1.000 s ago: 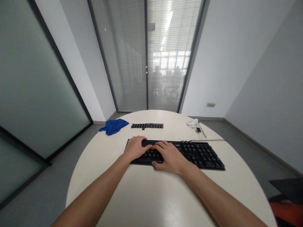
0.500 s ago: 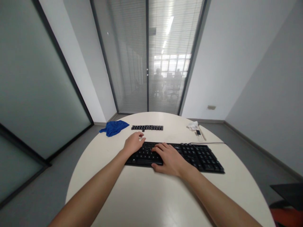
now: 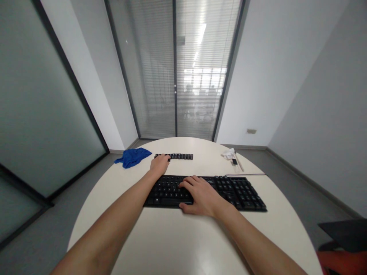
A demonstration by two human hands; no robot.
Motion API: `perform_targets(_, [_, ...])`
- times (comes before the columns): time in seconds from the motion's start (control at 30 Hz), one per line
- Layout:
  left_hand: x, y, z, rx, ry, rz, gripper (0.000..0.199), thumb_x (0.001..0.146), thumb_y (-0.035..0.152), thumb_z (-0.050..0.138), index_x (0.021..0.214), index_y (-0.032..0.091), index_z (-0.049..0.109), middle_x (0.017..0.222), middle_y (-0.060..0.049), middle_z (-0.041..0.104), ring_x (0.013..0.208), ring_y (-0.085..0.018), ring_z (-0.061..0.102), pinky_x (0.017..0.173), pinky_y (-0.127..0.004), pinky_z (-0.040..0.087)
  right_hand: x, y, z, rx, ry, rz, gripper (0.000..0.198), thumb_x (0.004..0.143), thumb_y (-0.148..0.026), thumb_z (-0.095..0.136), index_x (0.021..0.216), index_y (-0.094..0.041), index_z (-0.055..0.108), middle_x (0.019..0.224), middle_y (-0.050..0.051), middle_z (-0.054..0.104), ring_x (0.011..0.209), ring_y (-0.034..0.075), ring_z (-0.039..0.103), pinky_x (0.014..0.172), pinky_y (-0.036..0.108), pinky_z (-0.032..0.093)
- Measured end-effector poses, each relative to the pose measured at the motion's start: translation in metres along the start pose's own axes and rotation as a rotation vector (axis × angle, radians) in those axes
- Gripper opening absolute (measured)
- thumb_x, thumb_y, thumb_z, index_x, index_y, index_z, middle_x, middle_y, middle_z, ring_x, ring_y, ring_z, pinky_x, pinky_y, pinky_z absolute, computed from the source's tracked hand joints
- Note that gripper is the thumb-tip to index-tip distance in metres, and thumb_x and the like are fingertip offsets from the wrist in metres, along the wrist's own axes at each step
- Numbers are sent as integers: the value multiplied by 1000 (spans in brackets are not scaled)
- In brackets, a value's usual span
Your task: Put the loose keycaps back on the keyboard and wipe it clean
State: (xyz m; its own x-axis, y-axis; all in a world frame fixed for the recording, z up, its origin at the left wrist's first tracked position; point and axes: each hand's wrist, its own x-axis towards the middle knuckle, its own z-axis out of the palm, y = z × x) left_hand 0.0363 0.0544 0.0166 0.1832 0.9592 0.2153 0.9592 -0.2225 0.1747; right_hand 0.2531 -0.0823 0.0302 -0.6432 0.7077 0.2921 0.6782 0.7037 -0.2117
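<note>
My right hand (image 3: 202, 195) lies open on the keyboard (image 3: 168, 190); beyond it, my left hand (image 3: 159, 164) stretches to the keycaps (image 3: 185, 156), grip unclear.

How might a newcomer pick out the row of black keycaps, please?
On the round white table, look past the long black keyboard toward the far side. There, a row of small black keycaps lies right of the blue cloth, the left hand at its left end. Unlike the keyboard, it is short, with no frame around it.
</note>
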Motion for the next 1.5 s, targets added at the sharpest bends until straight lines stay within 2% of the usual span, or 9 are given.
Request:
perform_targets(0.27, [-9, 7, -7, -53, 20, 12, 19, 92, 24, 56, 104, 23, 71, 119, -8, 67, 112, -27, 62, 91, -36, 50, -1, 1, 0, 7, -1, -6, 53, 76, -47, 74, 120, -21, 60, 118, 9, 62, 110, 29, 53, 98, 44, 42])
perform_targets(0.47, [-51, 21, -15, -172, 58, 58, 18, 95, 28, 55, 109, 26, 67, 112, -1, 72, 105, -21, 65, 88, -31, 50, 0, 1, 1, -8, -2, -14, 53, 76, -46, 74, 120, -20, 60, 118, 10, 62, 110, 29, 53, 100, 45, 42])
perform_targets(0.53, [-68, 23, -17, -290, 71, 88, 17, 94, 29, 57, 108, 26, 68, 106, 0, 73, 102, -22, 65, 85, -31, 51, 1, 1, 1, -9, -2, -16, 53, 76, -45, 73, 121, -19, 60, 118, 10, 62, 110, 29, 53, 100, 44, 42])
perform_targets(0.73, [-100, 15, -21, -429, 48, 265, 14, 93, 24, 61, 102, 24, 72, 105, -1, 74, 105, -23, 62, 97, -36, 46, 1, 2, 1, 18, 7, -20, 52, 75, -43, 74, 119, -20, 60, 116, 9, 63, 108, 29, 54, 99, 45, 42])
perform_targets(0.93, [-99, 1, -24, -485, -12, 373, 14, 92, 25, 64, 102, 22, 73, 102, -3, 74, 102, -22, 62, 94, -37, 47, 2, 2, 1, 33, 3, -17, 52, 74, -43, 75, 118, -20, 60, 115, 8, 64, 108, 29, 54, 100, 45, 42])
perform_targets(1.13, [-97, 0, -23, -479, -13, 434, 11, 92, 22, 64, 97, 22, 74, 99, -2, 74, 99, -21, 62, 92, -36, 47, 2, 1, 0, 30, -8, -12, 51, 75, -44, 74, 119, -21, 60, 115, 8, 64, 107, 29, 54, 100, 44, 42])
perform_targets(1.37, [-99, 3, -29, -459, -26, 375, 9, 88, 22, 68, 96, 23, 74, 96, -1, 73, 96, -21, 62, 88, -35, 48, 2, 0, 0, 16, -17, -8, 53, 75, -44, 74, 120, -20, 60, 117, 9, 63, 108, 29, 54, 100, 44, 42])
perform_targets(1.5, [-99, 2, -27, -466, -34, 453, 10, 92, 24, 63, 94, 22, 73, 98, -2, 73, 97, -21, 62, 90, -34, 47, 2, -2, 1, 26, -5, -15, 53, 75, -43, 73, 120, -20, 60, 120, 10, 63, 111, 29, 53, 100, 44, 41])
